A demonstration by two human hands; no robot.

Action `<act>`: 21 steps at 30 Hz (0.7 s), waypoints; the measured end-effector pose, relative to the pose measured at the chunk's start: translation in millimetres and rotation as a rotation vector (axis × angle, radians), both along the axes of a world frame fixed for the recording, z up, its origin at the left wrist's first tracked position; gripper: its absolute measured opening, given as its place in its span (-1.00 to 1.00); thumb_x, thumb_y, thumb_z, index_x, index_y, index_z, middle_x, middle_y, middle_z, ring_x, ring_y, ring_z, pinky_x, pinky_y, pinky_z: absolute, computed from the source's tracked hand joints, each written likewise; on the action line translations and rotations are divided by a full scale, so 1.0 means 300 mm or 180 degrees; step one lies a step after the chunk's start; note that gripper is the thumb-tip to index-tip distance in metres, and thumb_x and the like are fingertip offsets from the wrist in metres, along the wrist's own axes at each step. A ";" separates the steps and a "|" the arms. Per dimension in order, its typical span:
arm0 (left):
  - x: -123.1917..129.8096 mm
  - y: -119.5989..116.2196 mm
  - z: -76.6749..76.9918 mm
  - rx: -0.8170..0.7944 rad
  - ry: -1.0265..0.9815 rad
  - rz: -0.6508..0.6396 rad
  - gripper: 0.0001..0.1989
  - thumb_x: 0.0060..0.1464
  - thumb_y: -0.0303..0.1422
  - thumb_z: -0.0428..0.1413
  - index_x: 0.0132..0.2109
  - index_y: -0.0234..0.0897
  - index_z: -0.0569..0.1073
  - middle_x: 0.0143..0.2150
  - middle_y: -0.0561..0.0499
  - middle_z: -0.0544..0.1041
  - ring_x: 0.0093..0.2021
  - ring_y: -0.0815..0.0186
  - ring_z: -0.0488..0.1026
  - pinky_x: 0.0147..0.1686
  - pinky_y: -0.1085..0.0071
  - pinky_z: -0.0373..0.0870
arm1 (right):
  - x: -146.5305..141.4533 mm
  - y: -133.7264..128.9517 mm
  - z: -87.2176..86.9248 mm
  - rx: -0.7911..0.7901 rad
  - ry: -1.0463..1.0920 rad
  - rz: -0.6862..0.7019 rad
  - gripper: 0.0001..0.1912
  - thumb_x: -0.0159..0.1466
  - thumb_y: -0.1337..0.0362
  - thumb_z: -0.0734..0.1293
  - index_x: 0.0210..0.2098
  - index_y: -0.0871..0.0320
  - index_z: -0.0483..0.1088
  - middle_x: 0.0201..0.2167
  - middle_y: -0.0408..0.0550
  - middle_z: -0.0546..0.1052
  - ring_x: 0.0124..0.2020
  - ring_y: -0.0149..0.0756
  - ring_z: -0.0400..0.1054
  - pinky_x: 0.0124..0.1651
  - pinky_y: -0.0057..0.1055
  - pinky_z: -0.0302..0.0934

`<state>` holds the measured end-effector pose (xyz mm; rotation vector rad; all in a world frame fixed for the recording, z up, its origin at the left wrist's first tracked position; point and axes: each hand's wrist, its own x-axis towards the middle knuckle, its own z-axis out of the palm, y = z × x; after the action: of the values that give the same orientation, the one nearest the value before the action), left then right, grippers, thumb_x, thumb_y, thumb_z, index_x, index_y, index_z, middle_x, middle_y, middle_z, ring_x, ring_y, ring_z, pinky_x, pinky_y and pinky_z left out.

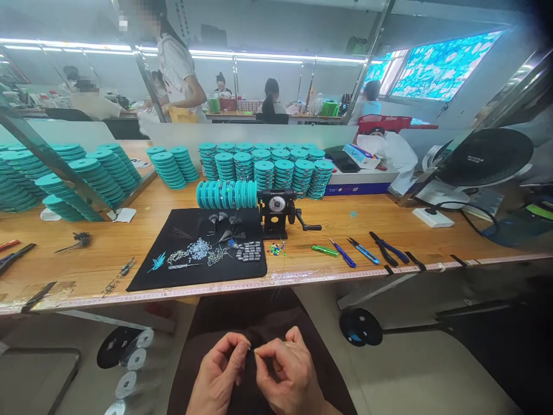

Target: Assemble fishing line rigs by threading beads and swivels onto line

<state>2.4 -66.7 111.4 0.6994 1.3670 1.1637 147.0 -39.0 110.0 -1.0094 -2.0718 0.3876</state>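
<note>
Above the dark apron (254, 311) on my lap, my left hand (221, 372) and my right hand (286, 369) are close together, thumb and forefinger pinched on each. Something tiny and dark is between the fingertips, too small to name. A faint thin line seems to rise from there to the table edge. On the black mat (151, 274) nearest my hands lie grey cylindrical weights (249, 251), a pile of small translucent pieces (199, 249), metal bits (217, 256) and light-blue slivers (158, 262). Coloured beads (276, 249) are beside the mat.
A black hand-crank winder (276, 210) carries a row of teal spools (227, 195). Stacked teal spools (263, 167) stand behind it. Right of it lie a green tool (325, 250), a blue-handled tool (343, 253), snips (364, 251) and pliers (389, 249). A black fan (484, 155) stands at right.
</note>
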 end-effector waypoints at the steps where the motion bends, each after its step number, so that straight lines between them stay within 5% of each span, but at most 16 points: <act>1: 0.003 -0.001 0.001 0.0017 -0.0005 0.0006 -0.57 -0.14 0.06 0.25 -0.47 -0.24 0.46 -0.63 0.18 0.18 -0.60 0.42 0.06 -0.59 0.49 0.04 | 0.000 0.000 0.001 0.0001 -0.0017 0.0001 -0.87 0.13 0.45 0.27 -0.51 0.15 0.36 -0.76 -0.36 0.16 -0.73 -0.50 0.00 -0.39 -0.37 -0.09; 21: 0.006 -0.014 -0.023 0.0245 0.0120 -0.0023 -0.63 -0.03 -0.03 0.24 -0.41 -0.29 0.49 -0.54 0.14 0.28 -0.56 0.45 0.06 -0.57 0.52 0.05 | 0.003 0.002 0.021 0.0131 -0.0078 0.0068 -0.86 0.16 0.47 0.27 -0.49 0.17 0.35 -0.76 -0.32 0.29 -0.73 -0.49 0.11 -0.37 -0.35 -0.16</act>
<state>4.4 -70.7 104.5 0.7840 1.3556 1.2078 147.9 -38.4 116.3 -0.9727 -2.1056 0.3438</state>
